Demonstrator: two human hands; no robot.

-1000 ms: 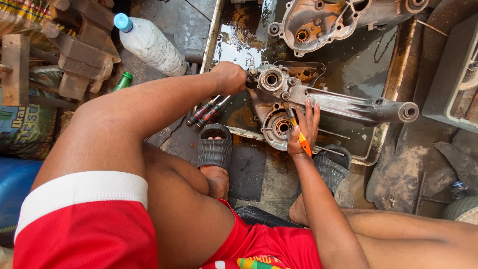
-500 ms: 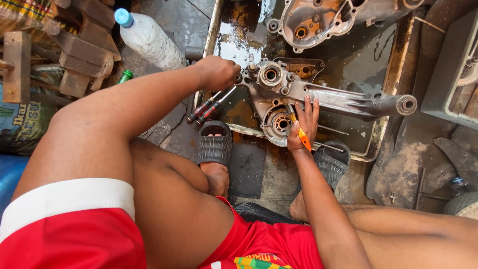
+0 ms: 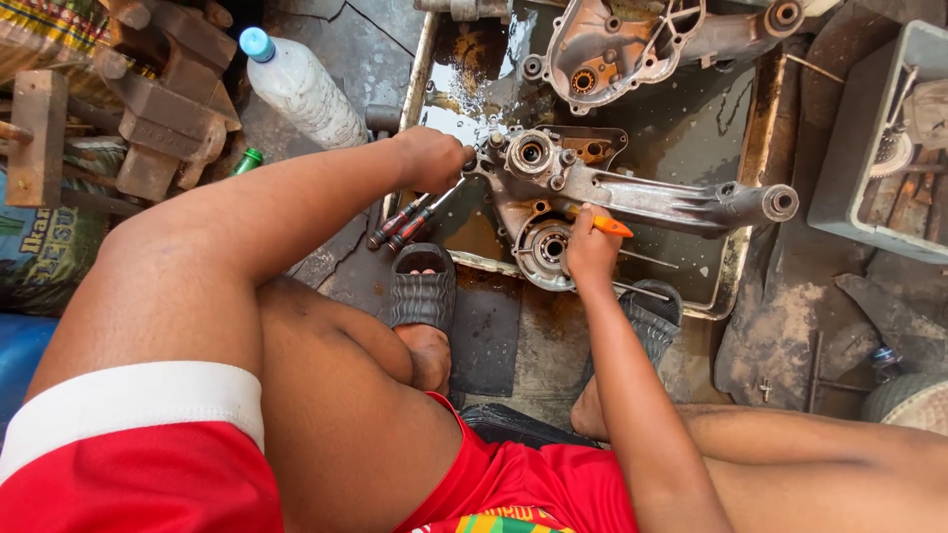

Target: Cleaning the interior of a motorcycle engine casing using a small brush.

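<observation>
An engine casing (image 3: 592,192), grey and greasy, lies in a shallow metal tray (image 3: 755,128) on the floor, its long arm running right to a round end.

Left hand (image 3: 433,158): closed, pressed against the casing's left edge; what it grips, if anything, cannot be told. Right hand (image 3: 591,247): closed round an orange-handled tool (image 3: 612,226), resting on the casing just beside the round bearing seat (image 3: 549,247) at its near side. The tool's tip is hidden.

Step in hand, as judged: the casing is steadied at the left while the seat on the near side is worked with the tool. The next move appears to call for a firm hold at the left, so the casing does not slide on the wet tray, and a careful placing of the tip in the seat.

Around: a second casing half (image 3: 632,44) at the far end of the tray, in a pool of oily liquid. Two screwdrivers (image 3: 410,222) lie over the tray's left rim, close under the left forearm, where they could be knocked. A plastic bottle with a blue cap (image 3: 301,89) lies far left, beside a rusty vise (image 3: 163,104). A grey crate (image 3: 874,148) of parts stands right. A dark sandal (image 3: 423,286) is planted near the tray's near rim.
</observation>
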